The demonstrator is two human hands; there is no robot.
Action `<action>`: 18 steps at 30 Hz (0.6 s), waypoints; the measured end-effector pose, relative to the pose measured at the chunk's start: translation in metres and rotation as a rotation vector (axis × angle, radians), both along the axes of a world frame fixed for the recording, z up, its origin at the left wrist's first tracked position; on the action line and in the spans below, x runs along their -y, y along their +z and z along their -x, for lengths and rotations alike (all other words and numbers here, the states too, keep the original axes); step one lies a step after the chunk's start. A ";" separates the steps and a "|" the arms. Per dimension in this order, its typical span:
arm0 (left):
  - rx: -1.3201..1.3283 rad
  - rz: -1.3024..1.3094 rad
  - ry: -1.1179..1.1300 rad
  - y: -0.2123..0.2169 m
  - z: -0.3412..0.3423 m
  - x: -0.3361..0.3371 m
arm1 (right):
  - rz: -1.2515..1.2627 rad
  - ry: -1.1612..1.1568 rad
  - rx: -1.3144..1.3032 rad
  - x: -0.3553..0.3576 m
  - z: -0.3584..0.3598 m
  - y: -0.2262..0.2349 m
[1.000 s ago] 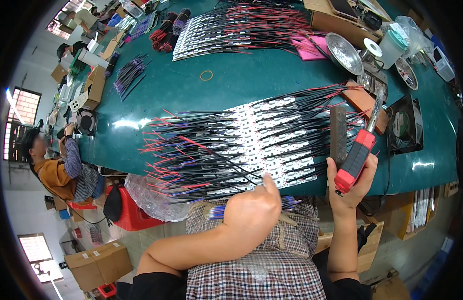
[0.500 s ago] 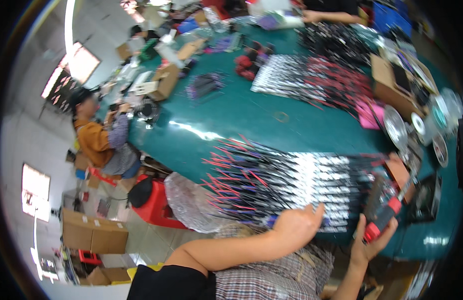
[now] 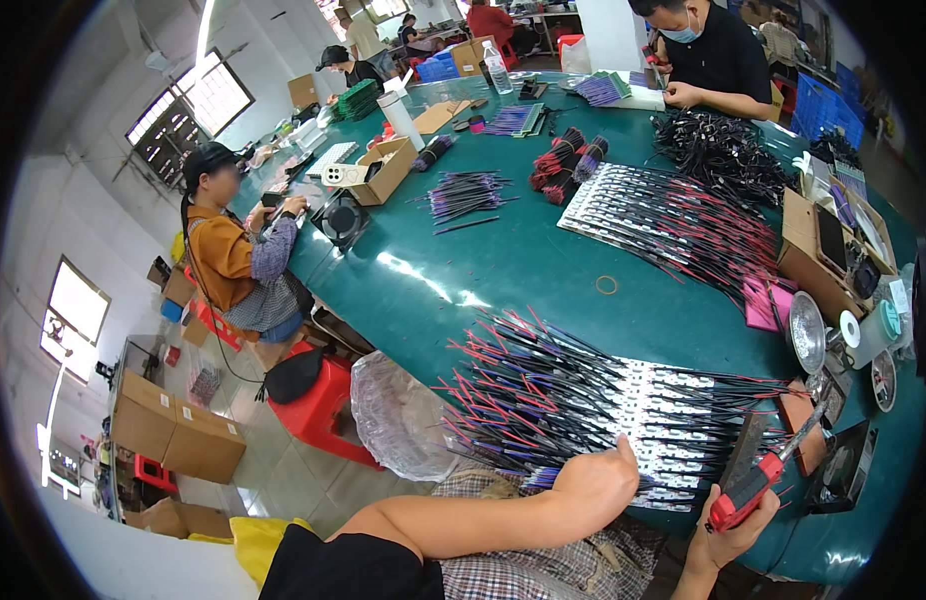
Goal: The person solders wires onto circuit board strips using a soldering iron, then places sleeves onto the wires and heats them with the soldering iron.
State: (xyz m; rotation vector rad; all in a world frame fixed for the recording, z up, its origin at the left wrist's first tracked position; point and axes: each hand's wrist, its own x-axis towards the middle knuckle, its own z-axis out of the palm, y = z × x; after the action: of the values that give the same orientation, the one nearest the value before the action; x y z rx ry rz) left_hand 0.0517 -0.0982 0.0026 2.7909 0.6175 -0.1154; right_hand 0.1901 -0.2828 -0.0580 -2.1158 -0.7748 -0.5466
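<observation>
Swung leftward, my view shows the white board panel (image 3: 673, 400) running away from me, nearest my left hand (image 3: 595, 483): forefinger extended, any pinch hidden; right hand (image 3: 728, 540) clasps the red-black tool (image 3: 748, 493).

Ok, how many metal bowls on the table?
2: the left bowl beside the pink pad, the right bowl below the teal-lidded container in view. Others may be hidden.

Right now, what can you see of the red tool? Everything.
The red tool has a chunky handle, red at both ends with a black middle, apparently plastic, and a slim, silvery, metal-looking shaft. The right hand grips its near end. It slants up and rightward, right of the white boards, beside a dark bar. Whether the shaft touches anything is unclear.
</observation>
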 end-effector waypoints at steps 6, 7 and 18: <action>0.287 -0.122 -0.167 -0.010 -0.025 0.012 | 0.010 0.007 0.008 0.008 0.001 -0.005; 0.269 -0.128 -0.160 -0.012 -0.028 0.008 | 0.034 -0.008 -0.008 0.007 0.003 0.002; -0.035 -0.086 -0.079 0.002 -0.021 -0.008 | -0.008 0.061 0.029 -0.013 -0.004 0.010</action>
State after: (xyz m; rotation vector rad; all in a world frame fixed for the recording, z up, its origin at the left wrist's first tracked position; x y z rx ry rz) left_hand 0.0728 -0.0897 0.0046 2.9030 0.5323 -0.1580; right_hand 0.1939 -0.2701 -0.0478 -2.0740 -0.8498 -0.5478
